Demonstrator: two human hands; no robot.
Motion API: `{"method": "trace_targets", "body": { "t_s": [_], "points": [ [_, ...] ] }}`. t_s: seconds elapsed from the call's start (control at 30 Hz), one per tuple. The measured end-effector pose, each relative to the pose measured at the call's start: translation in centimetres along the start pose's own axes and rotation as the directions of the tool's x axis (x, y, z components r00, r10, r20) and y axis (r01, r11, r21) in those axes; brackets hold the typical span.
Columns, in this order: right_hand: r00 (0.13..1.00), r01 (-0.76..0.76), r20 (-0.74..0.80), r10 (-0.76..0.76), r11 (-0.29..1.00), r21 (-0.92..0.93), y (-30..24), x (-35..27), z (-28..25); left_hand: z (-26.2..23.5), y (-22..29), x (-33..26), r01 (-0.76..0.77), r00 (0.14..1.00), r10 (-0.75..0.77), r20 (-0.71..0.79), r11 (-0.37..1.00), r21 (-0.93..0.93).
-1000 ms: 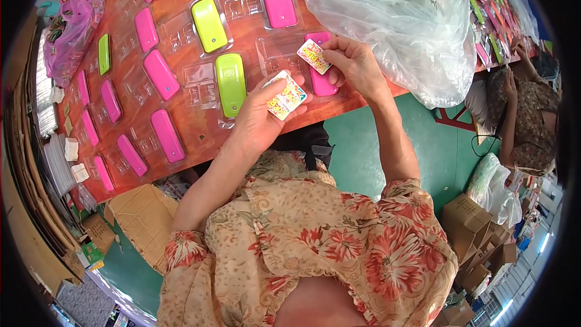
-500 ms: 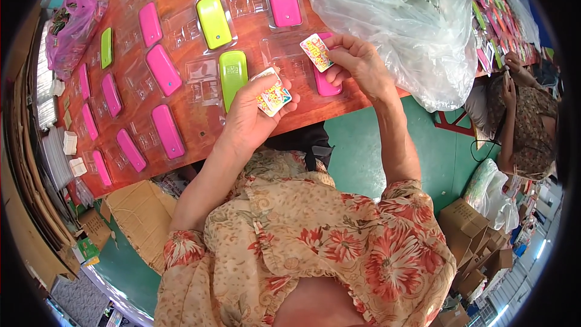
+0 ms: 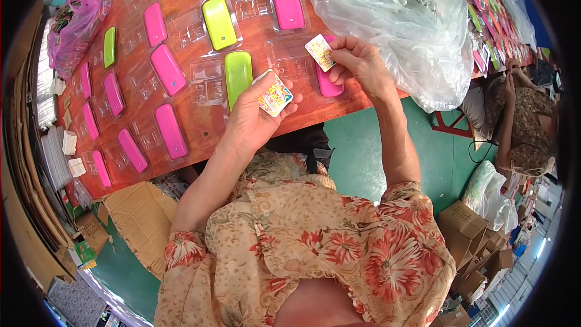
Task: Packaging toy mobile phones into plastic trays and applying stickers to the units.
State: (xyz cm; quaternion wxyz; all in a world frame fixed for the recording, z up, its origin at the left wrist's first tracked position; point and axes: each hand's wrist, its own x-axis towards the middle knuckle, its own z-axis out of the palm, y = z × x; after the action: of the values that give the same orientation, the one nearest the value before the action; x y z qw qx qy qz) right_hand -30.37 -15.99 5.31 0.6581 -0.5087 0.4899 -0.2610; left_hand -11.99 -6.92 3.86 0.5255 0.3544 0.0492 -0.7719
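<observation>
My left hand holds a stack of small printed cards with colourful lettering, its fingers wrapped round the stack's edges. Between the thumb and fingers of my right hand is a single card of the same kind. That card hangs over a pink case in a clear plastic blister tray, covering part of it. A lime green case in its own tray lies just beyond my left hand, which hides its near end.
Rows of pink cases and lime green ones in clear trays cover the red-brown table. A large clear plastic bag lies to the right, a purple bag far left. A co-worker sits at right. Cardboard boxes stand on the floor.
Both hands keep their holds on the cards and have hardly moved. The table and its cases sit very slightly further right in the picture. The co-worker's hands have shifted.
</observation>
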Motion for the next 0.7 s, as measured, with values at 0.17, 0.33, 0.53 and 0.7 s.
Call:
{"method": "trace_targets", "body": {
  "t_s": [0.17, 0.33, 0.53, 0.7],
  "points": [
    [1.000, 0.004, -0.025, -0.005, 1.000, -0.030, -0.2, -0.2, 0.2, -0.2, 0.1, -0.3, -0.011, 0.998, 0.015, 0.055, 0.997, -0.080],
    [1.000, -0.027, -0.017, 0.026, 0.998, -0.065, -0.9, -0.8, 1.1, -0.4, 0.3, -1.1, 0.003, 0.996, 0.003, 0.088, 0.998, -0.064],
    [0.998, -0.044, 0.037, 0.046, 0.996, -0.071, -1.9, -1.7, 2.4, -1.3, 0.4, -1.8, 0.003, 0.991, 0.001, 0.136, 1.000, -0.025],
    [0.996, -0.030, 0.080, 0.032, 0.999, -0.032, -2.9, -2.6, 3.7, -0.8, 0.8, -2.0, 0.000, 0.988, 0.011, 0.154, 0.997, -0.073]
  ]
}}
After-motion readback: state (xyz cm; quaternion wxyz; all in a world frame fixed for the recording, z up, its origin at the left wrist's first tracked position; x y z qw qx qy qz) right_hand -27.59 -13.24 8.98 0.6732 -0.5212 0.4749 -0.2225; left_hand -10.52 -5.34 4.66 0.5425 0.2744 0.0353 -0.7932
